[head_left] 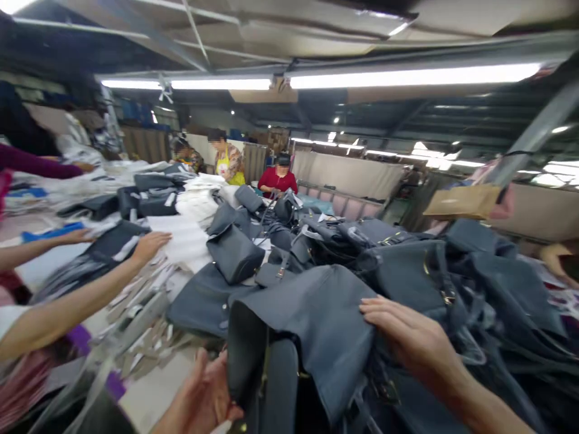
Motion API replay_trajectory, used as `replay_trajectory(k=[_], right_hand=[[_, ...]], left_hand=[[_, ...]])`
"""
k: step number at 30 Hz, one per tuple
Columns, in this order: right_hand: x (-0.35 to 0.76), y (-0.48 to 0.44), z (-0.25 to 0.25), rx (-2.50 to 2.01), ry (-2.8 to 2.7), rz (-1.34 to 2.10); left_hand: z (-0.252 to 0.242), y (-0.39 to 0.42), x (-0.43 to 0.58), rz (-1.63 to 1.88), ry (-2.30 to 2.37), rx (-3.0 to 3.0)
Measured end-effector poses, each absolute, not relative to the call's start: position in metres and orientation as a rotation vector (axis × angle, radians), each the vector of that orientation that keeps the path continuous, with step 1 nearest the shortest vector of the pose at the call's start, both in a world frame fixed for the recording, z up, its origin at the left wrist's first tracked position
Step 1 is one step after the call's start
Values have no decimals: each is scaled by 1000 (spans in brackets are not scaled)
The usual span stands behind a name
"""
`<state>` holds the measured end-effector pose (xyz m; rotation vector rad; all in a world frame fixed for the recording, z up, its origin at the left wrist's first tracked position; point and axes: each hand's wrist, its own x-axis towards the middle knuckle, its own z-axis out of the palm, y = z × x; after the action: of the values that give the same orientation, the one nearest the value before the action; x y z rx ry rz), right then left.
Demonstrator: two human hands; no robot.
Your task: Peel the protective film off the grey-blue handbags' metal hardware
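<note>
A dark grey handbag [316, 319] with a broad flap stands in front of me, on the near side of a heap of similar bags. My right hand [407, 331] lies on the right edge of the flap, fingers stretched out and its thumb hidden. Low at the bag's left side is my left hand [205, 389], thumb apart from the other fingers and fingertips against the bag. Gold-coloured hardware shows on the bag's front. Another dark bag [199, 298] lies flat just beyond my left hand.
Dark bags [407, 271] pile up on the right. At left, a co-worker's hand [151, 246] rests near white sheets [181, 235], the other by a dark bag [115, 241]. Scraps [145, 319] cover the table between us. A person in red [278, 179] works across the table.
</note>
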<state>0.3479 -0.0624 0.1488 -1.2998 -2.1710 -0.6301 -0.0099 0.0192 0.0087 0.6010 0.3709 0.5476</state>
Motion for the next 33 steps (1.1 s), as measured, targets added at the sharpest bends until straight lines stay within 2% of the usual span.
replay_trajectory(k=[4,6,8,12,19,24,28,31,33], right_hand=[[358,-63,15,-1645,-1979,-201],[352,-78,-26,-1759,-1907,-85],[342,-94,-46,-1826,-1860,-15],[324,-115,-39,-1929,-1567,317],[296,-145,29,-1942,-997,879],[282,-163,33,-2174,-1004,787],[266,-165,21,-1872,-766,1119],[252,-167,27,-1597,-651,1135],[249,-171,35,-1516,-707,1156]], left_hand=[[-2,-15,18,584,766,769],[-5,-25,27,618,899,750],[-2,-29,30,621,928,759],[7,-28,28,615,959,979],[0,-32,30,538,1060,1225],[1,-30,25,501,1026,1333],[2,-31,17,447,1046,1546],[3,-36,11,449,1135,1730],[10,-41,7,588,1225,1851]])
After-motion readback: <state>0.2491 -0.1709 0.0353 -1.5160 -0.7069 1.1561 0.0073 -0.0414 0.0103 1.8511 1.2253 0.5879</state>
